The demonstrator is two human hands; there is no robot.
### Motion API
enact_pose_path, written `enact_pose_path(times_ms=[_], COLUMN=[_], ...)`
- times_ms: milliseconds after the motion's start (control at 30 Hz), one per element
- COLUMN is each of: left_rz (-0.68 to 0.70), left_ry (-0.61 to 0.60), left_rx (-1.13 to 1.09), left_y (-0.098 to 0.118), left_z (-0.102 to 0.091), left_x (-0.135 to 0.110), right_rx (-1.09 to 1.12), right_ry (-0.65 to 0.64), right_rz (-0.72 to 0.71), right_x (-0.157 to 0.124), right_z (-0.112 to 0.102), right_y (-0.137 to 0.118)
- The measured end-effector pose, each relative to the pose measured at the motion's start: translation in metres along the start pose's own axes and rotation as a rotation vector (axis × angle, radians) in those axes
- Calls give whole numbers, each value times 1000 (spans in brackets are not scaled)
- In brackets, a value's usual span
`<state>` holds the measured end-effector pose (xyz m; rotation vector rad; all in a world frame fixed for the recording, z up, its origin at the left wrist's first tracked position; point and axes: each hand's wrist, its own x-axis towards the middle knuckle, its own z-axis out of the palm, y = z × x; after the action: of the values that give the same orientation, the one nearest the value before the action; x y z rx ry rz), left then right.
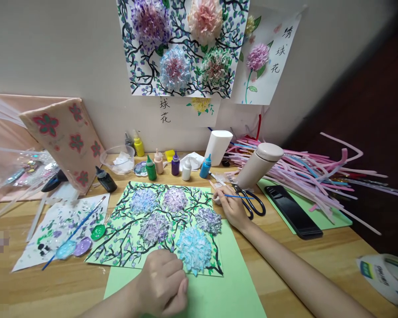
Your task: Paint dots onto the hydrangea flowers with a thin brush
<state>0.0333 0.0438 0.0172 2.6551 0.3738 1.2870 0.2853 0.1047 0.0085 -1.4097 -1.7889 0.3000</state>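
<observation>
My right hand [230, 206] is at the right edge of a light green picture [119, 247], pinching a thin blue paintbrush [239, 197]. The brush tip points left, over the top right corner of the sheet. Black branches with green and purple leaves cover the picture. Several ruffled paper flowers stand out on it, among them a turquoise flower [194, 248] near the front and a lilac flower [174, 199] at the back. My left hand [165, 282] is closed in a loose fist by the picture's near edge, with nothing visible in it. Below lies a plain green sheet [225, 291].
Paint bottles, including a green bottle [151, 168], line the back. Paint dishes, such as a purple dish [82, 246], and a second brush [82, 223] are at left. Black-handled scissors [257, 204], a tilted tumbler [260, 165], a phone [293, 212] and pipe cleaners [305, 176] lie right.
</observation>
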Motion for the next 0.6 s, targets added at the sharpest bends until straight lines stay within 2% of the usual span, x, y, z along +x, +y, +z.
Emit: enact_pose_path(times_ms=[600], left_rz=[-3], left_ry=[5], left_rx=[55], left_y=[1], left_z=[0], left_x=[1], right_rx=[-4], right_ry=[-23], right_rz=[-38], right_x=[-1], right_z=[-1], right_y=[-1])
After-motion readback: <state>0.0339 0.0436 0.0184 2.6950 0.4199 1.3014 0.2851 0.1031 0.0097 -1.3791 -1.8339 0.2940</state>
